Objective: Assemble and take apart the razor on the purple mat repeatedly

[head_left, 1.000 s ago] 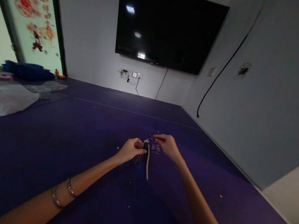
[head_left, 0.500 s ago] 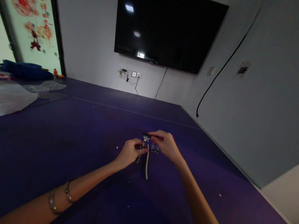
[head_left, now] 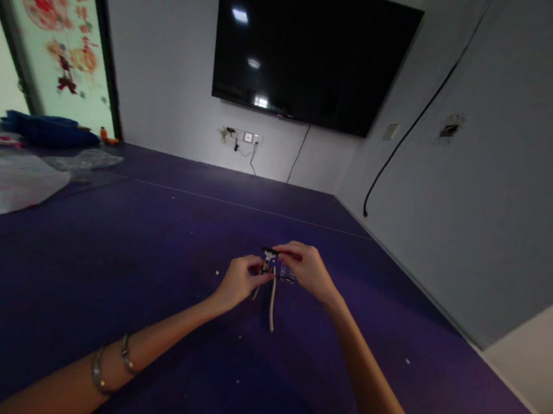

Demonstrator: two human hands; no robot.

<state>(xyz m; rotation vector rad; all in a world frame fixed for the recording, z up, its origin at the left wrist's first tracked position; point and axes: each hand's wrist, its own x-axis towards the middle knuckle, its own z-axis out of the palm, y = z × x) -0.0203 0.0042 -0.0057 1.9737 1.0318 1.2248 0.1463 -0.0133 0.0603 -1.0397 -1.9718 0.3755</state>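
Note:
In the middle of the head view, my left hand (head_left: 241, 282) is closed around the handle of a razor (head_left: 268, 258), which it holds upright and slightly tilted. The thumb and fingers of my right hand (head_left: 306, 270) pinch the dark razor head at its right end. A slim cream-coloured stick (head_left: 272, 304), slightly curved, lies just below the razor, its upper end close to my left fingertips. Partly behind my right hand, a small clear plastic case (head_left: 287, 275) rests on the purple surface.
Small pale scraps dot the purple surface (head_left: 148, 265). Clear and white plastic sheets (head_left: 12, 184) and a blue cloth bundle (head_left: 48, 131) lie at the far left. A black cable (head_left: 410, 126) hangs down the right wall, and a television (head_left: 310, 50) hangs ahead.
The razor's head has tipped very slightly downward between my hands. Both hands keep their hold and have hardly moved.

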